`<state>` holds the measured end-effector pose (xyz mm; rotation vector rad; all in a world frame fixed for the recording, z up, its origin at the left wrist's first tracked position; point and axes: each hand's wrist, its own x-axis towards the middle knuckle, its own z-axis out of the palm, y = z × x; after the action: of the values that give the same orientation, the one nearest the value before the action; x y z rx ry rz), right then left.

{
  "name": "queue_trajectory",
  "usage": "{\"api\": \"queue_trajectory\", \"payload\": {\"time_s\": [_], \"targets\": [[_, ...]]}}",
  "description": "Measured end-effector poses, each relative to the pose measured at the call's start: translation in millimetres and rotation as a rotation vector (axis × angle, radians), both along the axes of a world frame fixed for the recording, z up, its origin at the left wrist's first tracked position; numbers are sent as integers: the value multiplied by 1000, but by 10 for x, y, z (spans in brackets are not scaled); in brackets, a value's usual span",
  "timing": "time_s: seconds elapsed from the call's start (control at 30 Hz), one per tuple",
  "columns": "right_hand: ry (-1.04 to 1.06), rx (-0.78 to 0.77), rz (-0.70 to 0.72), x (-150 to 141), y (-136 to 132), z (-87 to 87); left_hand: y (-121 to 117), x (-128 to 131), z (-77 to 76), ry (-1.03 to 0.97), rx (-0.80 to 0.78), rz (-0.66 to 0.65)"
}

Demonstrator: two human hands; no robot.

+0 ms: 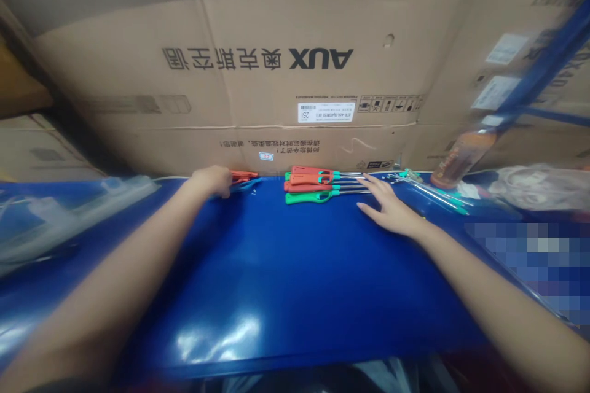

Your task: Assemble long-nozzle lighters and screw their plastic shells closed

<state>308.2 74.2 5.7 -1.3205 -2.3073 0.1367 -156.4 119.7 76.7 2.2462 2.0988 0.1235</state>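
- Two bare hands reach over the table. The left hand [212, 181] is curled down on some orange and blue things [243, 176]; I cannot tell if it grips them. The right hand [391, 206] is spread wide, with its fingers by the metal tips of the lighters [306, 186].
- The red and green lighters lie in a small pile between the hands, near the big box, metal ends toward the right hand.
- An orange bottle [465, 156] with a white cap is past the right hand. Its label is too blurry to read.
- A clear bag [87, 212] is on the left, and a pale one, the crumpled bag [539, 190], is on the right. I cannot tell what is in them.
- The table [295, 270] is blue and shiny. A blue bar [553, 61] slants across on the right.
- The big brown box [276, 6] stands behind, its words upside down: "AUX" and Chinese writing. Its white label [326, 113] says "25". A little tag [266, 156] sits lower down.
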Motion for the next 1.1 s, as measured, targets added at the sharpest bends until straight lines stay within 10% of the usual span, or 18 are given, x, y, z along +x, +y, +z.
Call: {"api": "queue_trajectory", "payload": {"time_s": [0.6,0.9,1.1], "targets": [[65,65,143,-99,-108,104,-354,467,427,94,-335,-118],[94,-93,418,-357,-413,255,-823,1355,96,-156,-461,-473],[19,-88,433,-383,-365,223,-846,1563,-232,-386,-252,-579]]}}
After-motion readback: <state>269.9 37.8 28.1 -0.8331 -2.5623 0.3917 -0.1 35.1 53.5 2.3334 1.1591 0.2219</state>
